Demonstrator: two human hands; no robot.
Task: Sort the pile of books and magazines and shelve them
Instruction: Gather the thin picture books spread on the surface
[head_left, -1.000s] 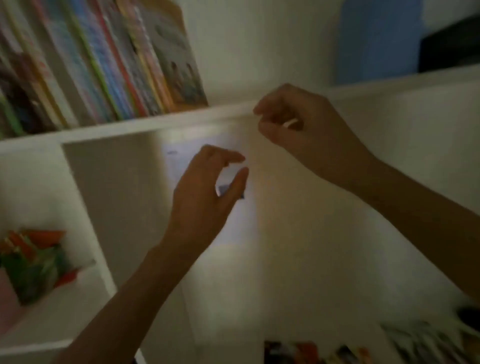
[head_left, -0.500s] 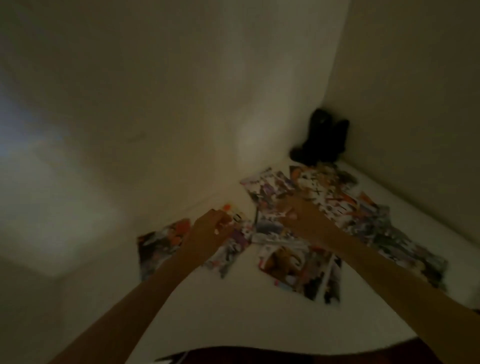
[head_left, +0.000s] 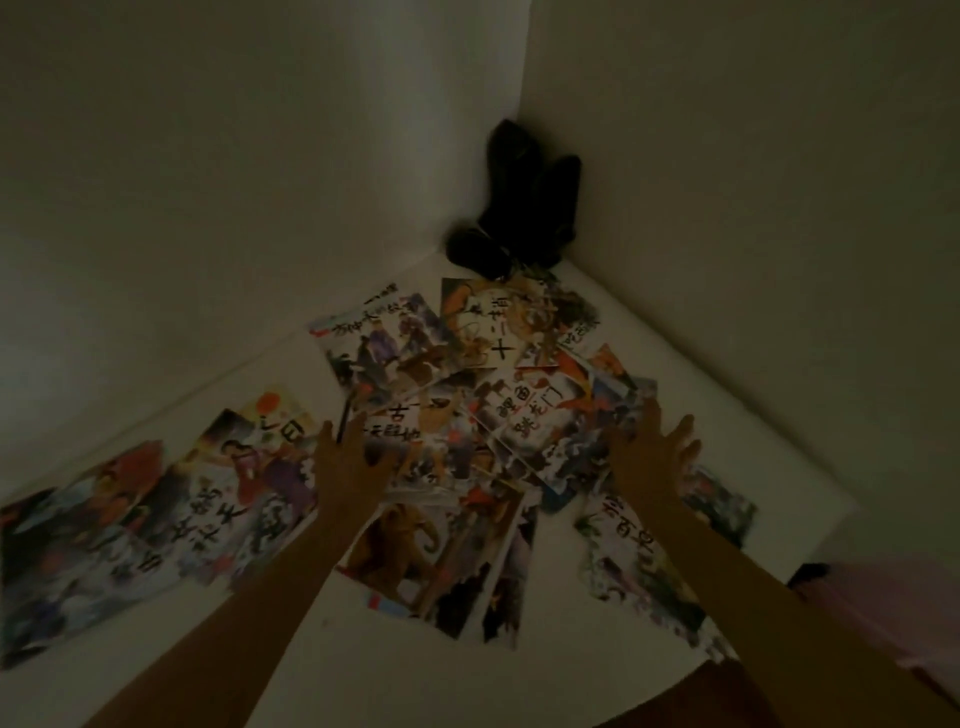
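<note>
A: Which step is this, would you say?

B: The pick-up, I'd judge. The pile of books and magazines lies scattered flat on a white surface in a corner. It could be a table or a bed; I can't tell in this dim light. No shelf is in view, so shelving has to wait.

A: Where are the hands?

B: Both arms reach forward from the bottom of the view. The left hand is over the near-left part of the pile, back of the hand up, fingers spread and relaxed, holding nothing. They look down on or just above a cover with bold black characters, though I can't say whether they touch it.

A: And the right?

B: The right hand is out over the right side of the pile, fingers splayed wide and straight, also empty. Between the two hands lies another lettered cover. Nearer the person than the left fingers is a cover with a brown elephant.

A: What does the next move call for?

B: Probably settling on one or a few covers and sliding fingers under an edge, since they're thin, overlapping and flat. Beyond the fingers, in the far corner, a dark soft object sits just past the pile, out of the way.
</note>
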